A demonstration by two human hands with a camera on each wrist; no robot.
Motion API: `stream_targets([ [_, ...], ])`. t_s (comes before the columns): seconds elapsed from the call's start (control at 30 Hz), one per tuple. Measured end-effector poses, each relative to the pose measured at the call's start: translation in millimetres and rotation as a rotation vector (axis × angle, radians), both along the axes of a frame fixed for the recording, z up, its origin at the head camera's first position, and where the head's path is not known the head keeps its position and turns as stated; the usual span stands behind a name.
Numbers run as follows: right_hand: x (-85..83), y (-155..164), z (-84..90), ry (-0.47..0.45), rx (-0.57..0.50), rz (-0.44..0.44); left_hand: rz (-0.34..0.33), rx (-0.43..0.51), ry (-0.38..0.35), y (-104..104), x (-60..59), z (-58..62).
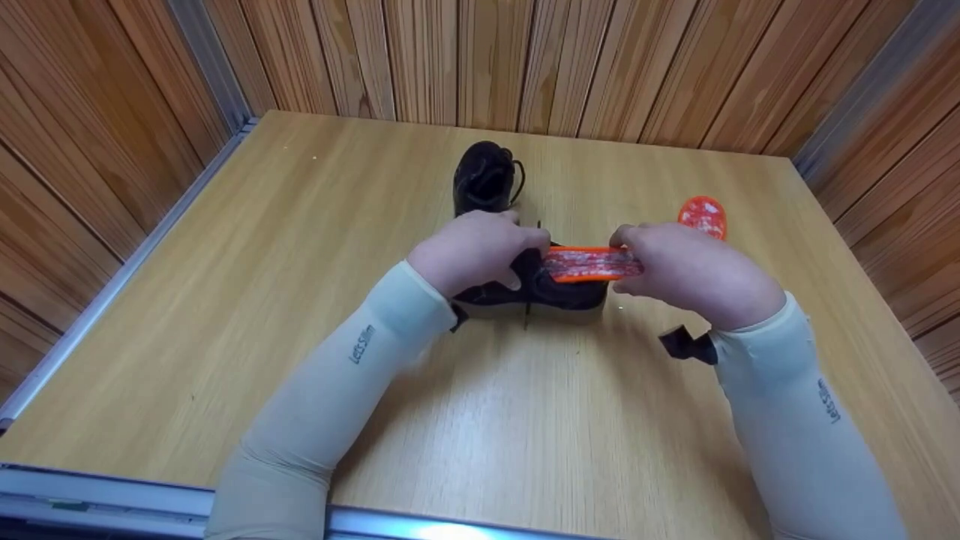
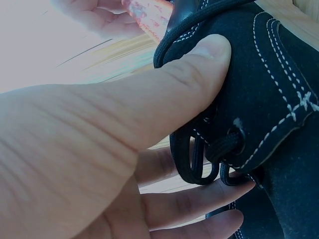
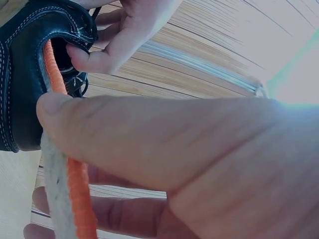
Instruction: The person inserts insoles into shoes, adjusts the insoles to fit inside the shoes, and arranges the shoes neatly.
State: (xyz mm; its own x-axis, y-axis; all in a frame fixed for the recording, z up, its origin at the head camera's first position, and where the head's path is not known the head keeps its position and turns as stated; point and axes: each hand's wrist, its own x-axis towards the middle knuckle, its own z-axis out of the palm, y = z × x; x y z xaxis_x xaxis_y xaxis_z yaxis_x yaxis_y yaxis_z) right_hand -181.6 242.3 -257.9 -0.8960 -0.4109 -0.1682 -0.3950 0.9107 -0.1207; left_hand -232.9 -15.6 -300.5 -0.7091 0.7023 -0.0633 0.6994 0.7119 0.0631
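A black lace-up shoe (image 1: 574,294) with white stitching lies crosswise on the table, its heel end to the right. My left hand (image 1: 480,251) grips it near the laces; in the left wrist view the thumb presses the upper (image 2: 269,99) while the fingers curl by the laces (image 2: 224,147). With my right hand (image 1: 690,266) I pinch an orange-edged insole (image 1: 589,264), red and white on top and pale grey underneath. Its far end sits inside the shoe's opening, and the right wrist view shows the thumb at the heel collar.
A second black shoe (image 1: 484,176) stands behind, its lace trailing to the right. Another orange-and-red insole (image 1: 703,214) lies beyond my right hand, partly hidden by it. Wood-panelled walls (image 1: 495,60) enclose the wooden table (image 1: 225,300) at the back and sides.
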Motion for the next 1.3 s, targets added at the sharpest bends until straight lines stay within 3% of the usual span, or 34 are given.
stream_targets([
  [0.93,2.0,-7.3,-3.8,0.033,-0.015,0.015,0.017,-0.002,-0.022,1.1,0.6,-0.4],
  [1.3,0.2,-4.8,-2.7,-0.004,0.003,-0.024,0.017,-0.008,-0.024,1.3,0.0,0.0],
])
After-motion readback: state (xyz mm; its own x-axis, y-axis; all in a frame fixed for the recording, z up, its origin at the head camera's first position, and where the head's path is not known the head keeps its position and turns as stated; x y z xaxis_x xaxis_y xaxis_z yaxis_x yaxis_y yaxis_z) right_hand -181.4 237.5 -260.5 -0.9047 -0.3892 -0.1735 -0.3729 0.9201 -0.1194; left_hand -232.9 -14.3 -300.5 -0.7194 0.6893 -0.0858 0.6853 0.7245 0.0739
